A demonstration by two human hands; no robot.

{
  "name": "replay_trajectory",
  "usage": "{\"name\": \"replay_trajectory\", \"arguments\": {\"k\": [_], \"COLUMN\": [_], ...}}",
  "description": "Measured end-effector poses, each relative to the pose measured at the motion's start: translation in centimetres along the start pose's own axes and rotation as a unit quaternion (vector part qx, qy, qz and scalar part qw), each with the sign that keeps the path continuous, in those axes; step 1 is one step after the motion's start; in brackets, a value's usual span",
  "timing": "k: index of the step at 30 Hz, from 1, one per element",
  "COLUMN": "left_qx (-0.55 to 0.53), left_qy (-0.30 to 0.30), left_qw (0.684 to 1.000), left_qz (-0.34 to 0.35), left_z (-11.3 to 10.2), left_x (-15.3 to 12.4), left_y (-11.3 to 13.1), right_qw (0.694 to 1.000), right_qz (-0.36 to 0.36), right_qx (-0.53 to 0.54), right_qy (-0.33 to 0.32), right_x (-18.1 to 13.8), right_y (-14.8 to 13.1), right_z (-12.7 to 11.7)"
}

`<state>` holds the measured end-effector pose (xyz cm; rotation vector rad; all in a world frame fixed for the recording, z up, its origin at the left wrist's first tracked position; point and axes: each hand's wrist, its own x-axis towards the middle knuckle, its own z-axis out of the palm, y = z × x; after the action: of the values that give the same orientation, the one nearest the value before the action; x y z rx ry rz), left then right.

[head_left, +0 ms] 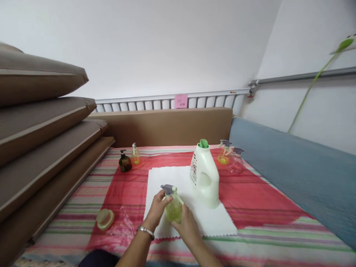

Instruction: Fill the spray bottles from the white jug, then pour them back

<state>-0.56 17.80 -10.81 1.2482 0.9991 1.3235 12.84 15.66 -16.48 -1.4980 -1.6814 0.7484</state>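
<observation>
A clear spray bottle (172, 211) with yellow-green liquid and a grey-and-pale-green trigger head is between my hands, over a white cloth (164, 178). The fingers of my left hand (158, 208) close at its neck, just under the trigger head. My right hand (188, 224) wraps the lower right side of the body. To the right on the cloth stands a big white detergent jug (204, 178) with its handle toward me; a green piece shows in its mouth. The liquid hides nothing else, and the right fingertips are partly behind the bottle.
At back left are a dark pump bottle (125, 163) and another spray bottle (136, 155). Two more spray bottles, one with yellow liquid (223, 157) and one pinkish (236, 163), stand back right. A round lid (105, 218) lies left. Brown cushions (50, 148) and a blue panel (289, 163) flank the striped cloth.
</observation>
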Motion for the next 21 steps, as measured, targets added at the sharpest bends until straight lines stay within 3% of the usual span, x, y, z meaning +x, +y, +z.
{"name": "replay_trajectory", "arguments": {"k": [5, 10, 14, 21], "left_qx": [-0.026, -0.071, -0.119, -0.124], "left_qy": [0.066, 0.116, 0.143, 0.129], "left_qw": [0.997, 0.990, 0.981, 0.983], "left_qz": [0.009, 0.036, 0.043, 0.042], "left_z": [0.2, 1.9, 3.7, 6.0], "left_x": [-0.3, -0.7, -1.6, -4.3], "left_y": [0.4, 4.4, 8.5, 12.3], "right_qw": [0.997, 0.978, 0.888, 0.773], "right_qz": [-0.013, -0.018, 0.041, 0.076], "right_qx": [0.074, 0.207, 0.459, 0.628], "right_qy": [0.012, 0.029, 0.005, -0.046], "right_x": [1.1, 1.3, 0.6, -2.2], "right_y": [0.2, -0.4, -3.3, -7.0], "right_z": [0.6, -0.2, -2.0, -4.7]}}
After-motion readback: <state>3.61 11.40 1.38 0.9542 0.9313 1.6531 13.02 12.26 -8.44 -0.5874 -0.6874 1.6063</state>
